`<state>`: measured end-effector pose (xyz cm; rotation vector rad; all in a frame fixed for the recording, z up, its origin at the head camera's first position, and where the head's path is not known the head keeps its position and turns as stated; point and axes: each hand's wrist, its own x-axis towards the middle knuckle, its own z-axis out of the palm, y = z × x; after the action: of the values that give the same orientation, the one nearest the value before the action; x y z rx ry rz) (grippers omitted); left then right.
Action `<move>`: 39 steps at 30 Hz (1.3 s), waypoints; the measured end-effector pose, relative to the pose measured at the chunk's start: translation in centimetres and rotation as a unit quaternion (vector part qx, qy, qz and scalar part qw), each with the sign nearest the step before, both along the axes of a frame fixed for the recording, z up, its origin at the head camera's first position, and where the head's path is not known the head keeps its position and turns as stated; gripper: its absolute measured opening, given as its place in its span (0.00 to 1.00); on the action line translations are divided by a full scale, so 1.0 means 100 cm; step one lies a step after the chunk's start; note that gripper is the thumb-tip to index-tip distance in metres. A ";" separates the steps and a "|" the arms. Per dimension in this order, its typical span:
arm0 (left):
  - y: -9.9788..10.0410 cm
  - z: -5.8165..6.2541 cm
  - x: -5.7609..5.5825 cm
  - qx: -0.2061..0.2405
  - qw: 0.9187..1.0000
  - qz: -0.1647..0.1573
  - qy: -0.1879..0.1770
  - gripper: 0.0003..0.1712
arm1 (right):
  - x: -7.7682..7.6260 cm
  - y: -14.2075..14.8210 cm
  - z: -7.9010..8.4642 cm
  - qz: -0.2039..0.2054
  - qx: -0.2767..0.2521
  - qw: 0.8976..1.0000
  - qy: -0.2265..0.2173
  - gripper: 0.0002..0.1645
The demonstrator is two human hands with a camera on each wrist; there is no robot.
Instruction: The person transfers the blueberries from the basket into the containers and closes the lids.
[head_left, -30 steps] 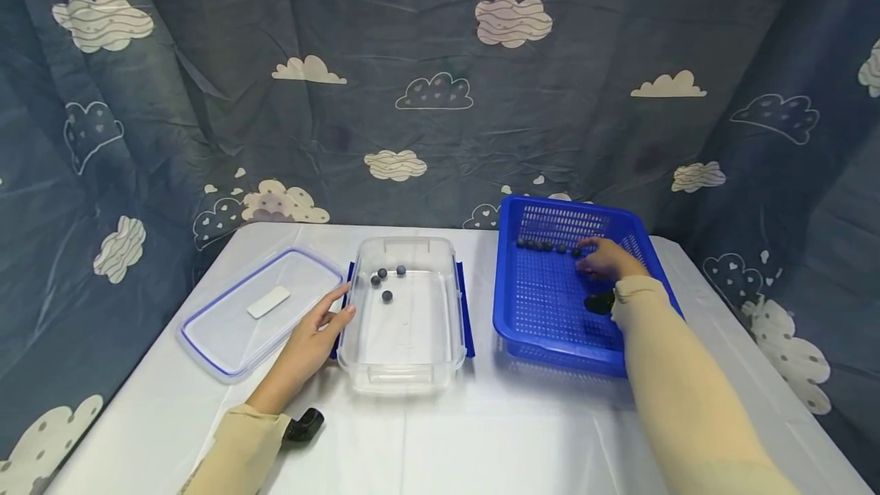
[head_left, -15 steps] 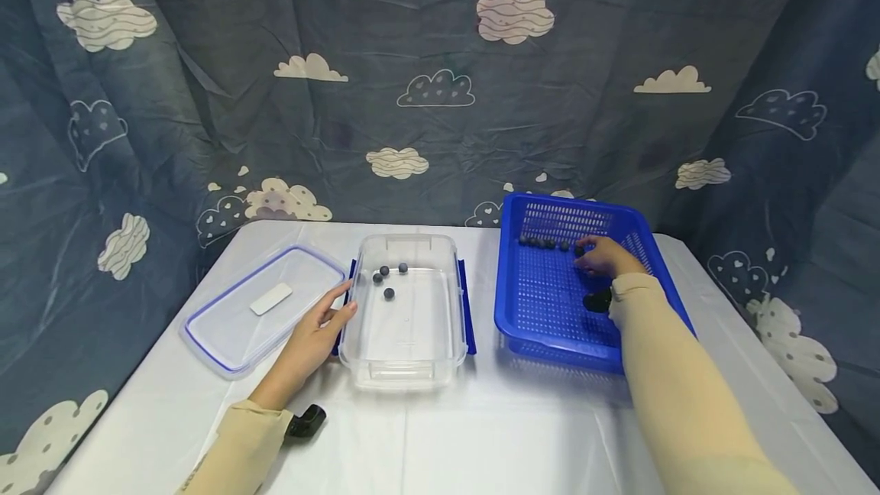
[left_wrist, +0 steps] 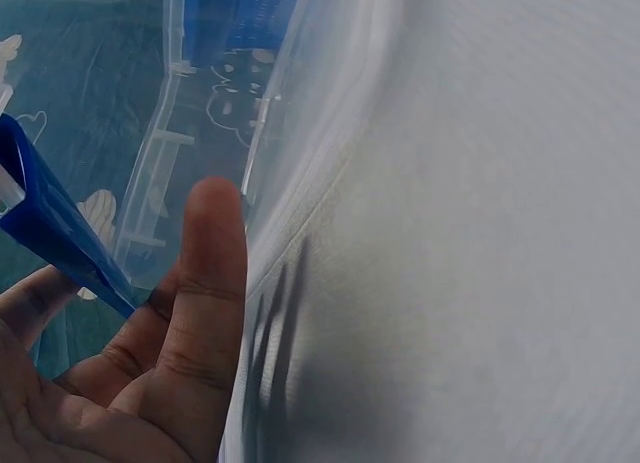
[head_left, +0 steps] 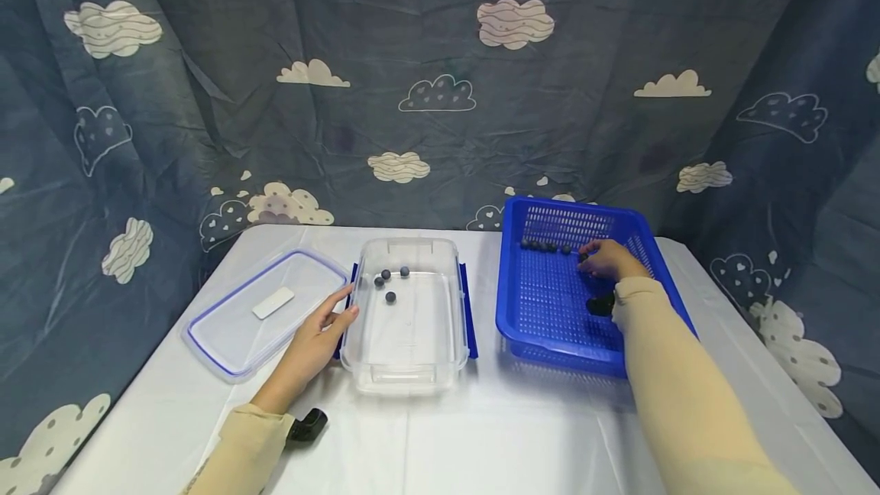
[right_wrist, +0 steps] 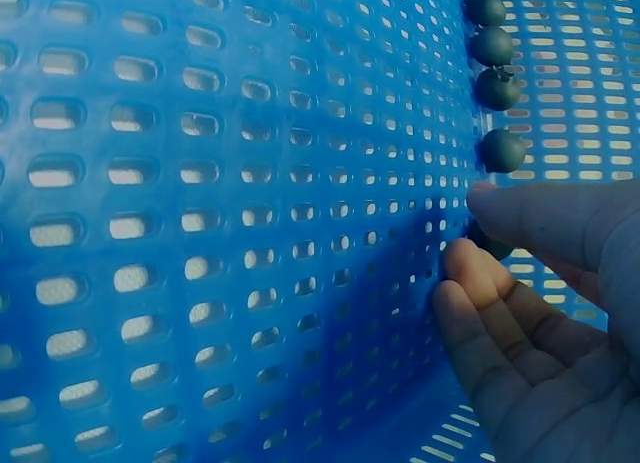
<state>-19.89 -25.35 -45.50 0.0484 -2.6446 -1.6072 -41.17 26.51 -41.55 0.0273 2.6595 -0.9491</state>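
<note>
Clouds (head_left: 397,166) dot the dark cloth (head_left: 357,14) behind the white table (head_left: 509,441). My left hand (head_left: 318,334), loosely spread, touches the box (head_left: 406,380), I think to steady it; four berries (head_left: 390,297) sit inside. My right hand (head_left: 612,260) pinches one berry (right_wrist: 495,247) in the blue basket (head_left: 507,281), where others line the far side.

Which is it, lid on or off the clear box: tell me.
Off: the lid lies on the table, left of the clear box, which stands uncovered.
</note>
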 end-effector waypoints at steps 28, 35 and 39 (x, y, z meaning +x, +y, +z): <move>0.001 0.002 0.002 -0.005 1.000 -0.002 0.008 0.34 | -0.003 0.003 0.009 0.022 0.017 0.999 0.030 0.24; 0.002 0.000 -0.001 0.000 1.000 0.000 0.010 0.34 | 0.001 -0.002 0.013 0.037 0.000 0.999 0.032 0.23; 0.003 -0.002 0.000 -0.004 1.000 0.003 0.009 0.34 | 0.001 -0.009 0.016 0.053 -0.011 0.998 0.040 0.21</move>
<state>-19.90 -25.09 -45.66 0.0411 -2.6338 -1.5886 -41.03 25.66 -39.97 -0.1587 2.6915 -0.9638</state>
